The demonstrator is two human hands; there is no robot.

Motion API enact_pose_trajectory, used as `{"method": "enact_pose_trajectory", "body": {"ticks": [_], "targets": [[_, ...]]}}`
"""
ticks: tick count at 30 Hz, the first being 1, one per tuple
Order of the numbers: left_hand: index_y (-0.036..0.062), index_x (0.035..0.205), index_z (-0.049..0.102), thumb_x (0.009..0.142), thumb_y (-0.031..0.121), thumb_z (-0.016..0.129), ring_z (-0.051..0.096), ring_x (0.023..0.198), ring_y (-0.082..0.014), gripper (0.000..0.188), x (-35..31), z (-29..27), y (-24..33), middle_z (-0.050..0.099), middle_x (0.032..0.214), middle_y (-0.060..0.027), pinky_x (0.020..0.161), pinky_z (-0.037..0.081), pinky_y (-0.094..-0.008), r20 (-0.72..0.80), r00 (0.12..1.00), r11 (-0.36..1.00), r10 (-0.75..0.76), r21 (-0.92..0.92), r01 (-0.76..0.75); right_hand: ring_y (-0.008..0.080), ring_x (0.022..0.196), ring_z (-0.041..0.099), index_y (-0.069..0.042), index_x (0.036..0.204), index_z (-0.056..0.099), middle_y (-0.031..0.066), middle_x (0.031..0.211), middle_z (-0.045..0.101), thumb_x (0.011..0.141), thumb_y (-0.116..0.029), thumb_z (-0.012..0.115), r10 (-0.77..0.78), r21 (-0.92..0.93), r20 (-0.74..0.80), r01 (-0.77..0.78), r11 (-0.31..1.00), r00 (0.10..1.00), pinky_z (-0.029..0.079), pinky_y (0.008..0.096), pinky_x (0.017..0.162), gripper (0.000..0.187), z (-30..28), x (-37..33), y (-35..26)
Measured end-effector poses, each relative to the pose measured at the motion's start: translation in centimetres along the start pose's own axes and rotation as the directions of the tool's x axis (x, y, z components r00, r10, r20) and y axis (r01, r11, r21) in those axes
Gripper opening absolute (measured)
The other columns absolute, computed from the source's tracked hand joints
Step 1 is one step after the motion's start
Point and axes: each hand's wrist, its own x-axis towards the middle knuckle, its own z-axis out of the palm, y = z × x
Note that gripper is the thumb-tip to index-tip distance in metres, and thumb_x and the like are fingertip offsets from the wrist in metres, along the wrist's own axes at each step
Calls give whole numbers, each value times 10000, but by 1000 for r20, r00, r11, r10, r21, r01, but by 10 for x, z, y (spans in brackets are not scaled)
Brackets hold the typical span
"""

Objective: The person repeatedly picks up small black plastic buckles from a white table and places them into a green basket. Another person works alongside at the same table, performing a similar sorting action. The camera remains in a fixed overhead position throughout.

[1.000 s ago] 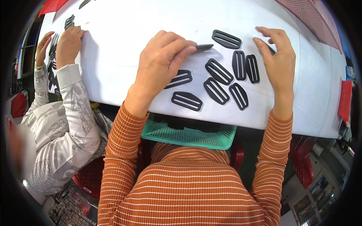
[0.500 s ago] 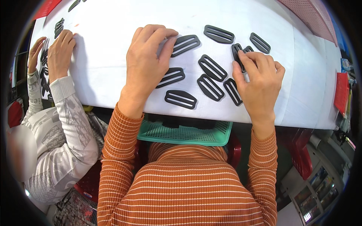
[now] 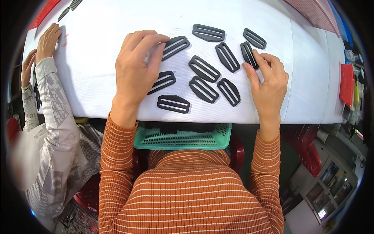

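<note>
Your left hand lay flat, fingers loosely on a black slider; your right hand pinched another. Neither clamped. The lowest slider sat near the surface edge; a careless sweep could have knocked it into the basket.
</note>
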Motion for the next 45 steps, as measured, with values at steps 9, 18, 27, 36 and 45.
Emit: {"method": "enact_pose_trajectory", "body": {"ticks": [9,18,27,36,45], "targets": [[49,996,743,868,-33,676,616,813,-132,166,3,3,-11,691,1003,-59,658,471,-235,-14,1000,1000,-14,-14,14,170,848,564,-133,1073,751,-25,966,646,767,-201,812,-134,243,12,127,962,991,395,356,805,320,9,4,-36],[62,1013,750,898,-5,656,648,852,-139,162,3,-1,-21,711,997,-56,671,488,-253,-183,983,999,-32,-26,28,168,789,587,-93,946,735,-13,855,641,762,-147,807,-339,254,-2,328,910,941,403,387,843,204,13,16,-55],[52,1049,742,897,-15,651,633,872,-114,189,-4,-15,-22,708,1014,-44,708,483,-243,-211,970,992,-117,-73,104,195,739,587,-94,923,744,9,818,612,773,-109,787,-47,336,76,19,942,996,417,348,748,157,7,14,-56],[40,996,756,807,-66,717,658,826,-175,220,-62,-60,0,704,968,-94,675,526,-264,-53,983,982,-179,-76,174,196,754,548,-93,1016,761,26,880,614,713,-75,828,-189,353,54,158,922,980,398,336,692,311,-11,-34,-64],[-13,1016,738,870,-66,679,622,823,-144,166,-77,-51,1,686,989,-93,705,496,-244,-38,987,986,-154,-74,151,230,865,583,-72,1073,754,58,945,613,744,-120,835,121,275,79,-138,951,990,443,358,772,342,-22,-54,-35]]}}
